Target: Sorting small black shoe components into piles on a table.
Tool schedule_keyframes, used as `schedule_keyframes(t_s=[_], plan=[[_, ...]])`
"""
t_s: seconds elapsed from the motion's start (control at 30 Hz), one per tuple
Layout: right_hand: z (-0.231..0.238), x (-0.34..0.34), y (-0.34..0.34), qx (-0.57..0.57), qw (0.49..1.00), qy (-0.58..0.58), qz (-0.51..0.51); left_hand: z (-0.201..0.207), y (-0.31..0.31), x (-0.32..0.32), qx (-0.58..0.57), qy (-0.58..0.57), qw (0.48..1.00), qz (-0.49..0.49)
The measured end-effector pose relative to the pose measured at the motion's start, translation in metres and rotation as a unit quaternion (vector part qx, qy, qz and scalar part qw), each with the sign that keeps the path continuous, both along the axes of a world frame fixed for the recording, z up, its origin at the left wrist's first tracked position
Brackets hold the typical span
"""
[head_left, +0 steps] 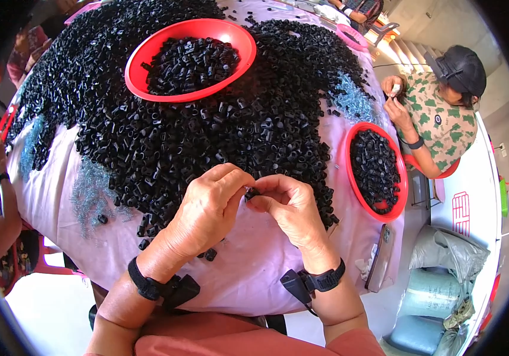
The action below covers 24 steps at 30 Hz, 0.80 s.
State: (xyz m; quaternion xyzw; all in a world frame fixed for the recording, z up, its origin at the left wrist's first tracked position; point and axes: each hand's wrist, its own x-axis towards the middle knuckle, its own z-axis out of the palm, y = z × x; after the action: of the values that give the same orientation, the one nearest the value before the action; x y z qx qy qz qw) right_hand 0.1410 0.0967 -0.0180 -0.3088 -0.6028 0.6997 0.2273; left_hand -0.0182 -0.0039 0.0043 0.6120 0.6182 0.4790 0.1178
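Between the fingertips of both my hands sits a small black plastic part (pixel 251 193), mostly hidden by the fingers. My left hand (pixel 211 199) is closed in a pinch at one side of it; my right hand (pixel 287 204) pinches it from the other side. Just beyond them spreads a large heap of similar black plastic parts (pixel 207 139), many of them short and hollow. A loose black part (pixel 210 254) lies on the cloth below my left hand. Thin, clear bluish pieces (pixel 94 193) are scattered left of my hands.
A red basin (pixel 246 44) of black parts rests on the heap; another red basin (pixel 349 169) stands at the right. A phone (pixel 381 258) lies by the right table edge. Pink cloth (pixel 248 276) covers the table. At the right a person in a black cap (pixel 459 68) works with small pieces.
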Motion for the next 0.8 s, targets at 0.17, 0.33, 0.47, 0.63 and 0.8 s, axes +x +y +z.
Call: schedule_keyframes(t_s=[0.17, 0.33, 0.47, 0.63, 0.8], plan=[[0.0001, -0.0003, 0.0001, -0.014, 1.0, 0.005, 0.0, -0.0009, -0.0001, 0.0018, 0.02, 0.035, 0.999, -0.016], [-0.0004, -0.0009, -0.0009, -0.035, 0.998, 0.043, -0.002, -0.0004, 0.0, 0.0071, -0.008, -0.02, 1.0, 0.005], [0.0, -0.0004, -0.0006, -0.046, 0.997, 0.058, -0.01, 0.0021, -0.0013, 0.0064, -0.03, -0.032, 0.999, 0.007], [0.0008, -0.0022, -0.0016, -0.043, 0.997, 0.056, -0.017, -0.0036, -0.0005, 0.005, 0.015, 0.007, 1.0, 0.01], [0.0009, -0.0034, -0.0027, -0.045, 0.997, 0.052, -0.019, -0.0044, 0.0008, 0.0055, 0.017, 0.013, 1.0, 0.016]])
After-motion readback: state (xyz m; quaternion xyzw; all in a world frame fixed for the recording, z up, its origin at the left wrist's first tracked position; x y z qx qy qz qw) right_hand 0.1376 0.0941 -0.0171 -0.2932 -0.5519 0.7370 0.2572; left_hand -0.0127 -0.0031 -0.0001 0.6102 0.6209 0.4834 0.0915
